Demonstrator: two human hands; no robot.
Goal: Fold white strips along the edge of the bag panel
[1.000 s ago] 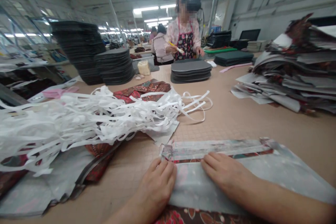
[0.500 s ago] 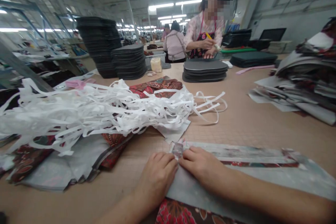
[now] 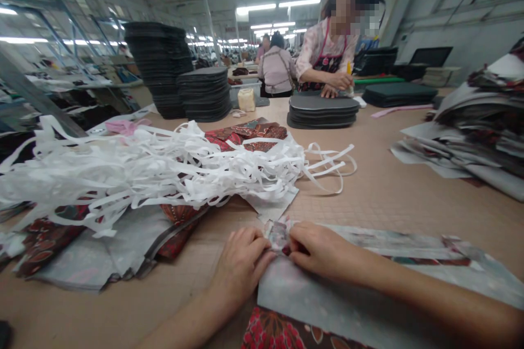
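A grey-backed fabric panel (image 3: pixel 327 297) lies on the table in front of me, a long slit in it edged with patterned red cloth. My left hand (image 3: pixel 243 262) is closed at the panel's far left corner, thumb and fingers pinching the edge. Just right of it, my right hand (image 3: pixel 319 251) has its fingers curled on the same corner. Between the two hands shows a small crumpled fold (image 3: pixel 279 233) of the fabric. Red flowered cloth (image 3: pixel 278 330) pokes out below the panel's near edge.
A tangle of white strips (image 3: pixel 164 169) covers fabric pieces on the left. Dark board stacks (image 3: pixel 158 71) stand behind it, with a lower stack (image 3: pixel 323 112) at centre back. Across the table a co-worker (image 3: pixel 331 60) holds a yellow-handled tool. Piled fabric (image 3: pixel 483 125) sits at right.
My hands have drawn slightly apart at the corner, and more of the crumpled fold shows between them. My right fingers are more curled. The co-worker's tool hand has moved right and down.
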